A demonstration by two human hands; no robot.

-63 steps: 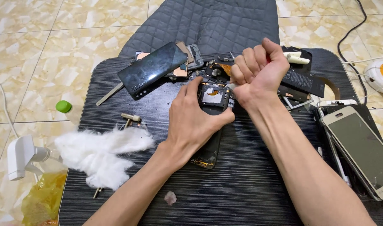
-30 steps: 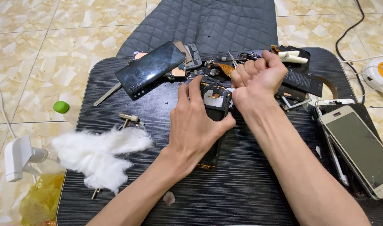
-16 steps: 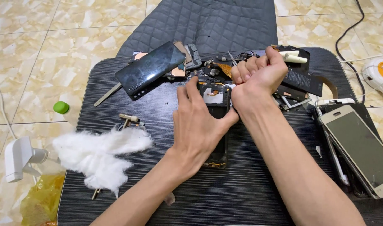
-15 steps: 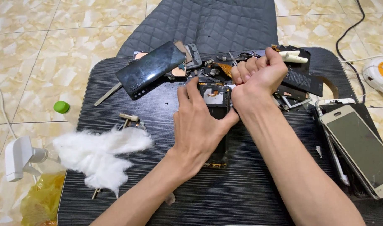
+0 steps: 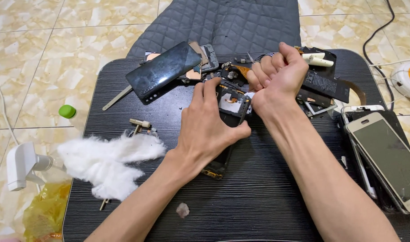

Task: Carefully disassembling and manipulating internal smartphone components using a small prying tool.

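My left hand (image 5: 209,127) presses flat on an opened phone body (image 5: 229,107) that lies on the black wooden table (image 5: 258,201), its inner parts facing up. My right hand (image 5: 279,76) is clenched in a fist just above the phone's upper right corner, fingers curled around something small that I cannot make out; a bit of white shows under the wrist. A separate dark phone panel (image 5: 162,71) lies tilted at the back left, beside a heap of loose phone parts (image 5: 231,71).
A wad of white cotton (image 5: 106,163) lies at the left, small metal bits (image 5: 140,125) behind it. Two phones (image 5: 386,154) lie stacked at the right edge. A black battery (image 5: 323,83), a metal pry tool (image 5: 117,98), a spray bottle (image 5: 25,166) and a quilted cushion (image 5: 223,20) surround the table.
My right fist has dropped a little and shifted back over the phone's top corner. My left hand slid slightly forward over the phone body.
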